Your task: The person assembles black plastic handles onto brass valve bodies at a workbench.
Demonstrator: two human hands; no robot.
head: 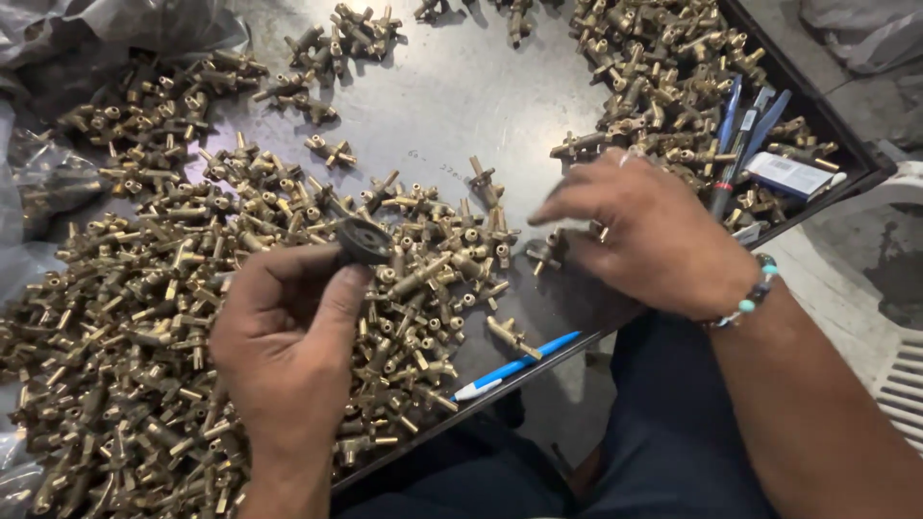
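My left hand (288,336) holds a small dark round disc-shaped part (364,240) between thumb and fingertips, raised over a big heap of brass T-shaped fittings (125,327). My right hand (644,235) hovers palm down with fingers spread, fingertips close to a loose brass fitting (546,252) on the grey metal table (452,106). Whether it grips anything I cannot tell. A beaded bracelet (755,293) circles my right wrist.
A second heap of brass fittings (663,67) lies at the back right, with several blue pens (745,125) and a small white box (790,175) beside it. A blue and white pen (514,366) rests at the table's front edge. Plastic bags (58,38) lie at the left.
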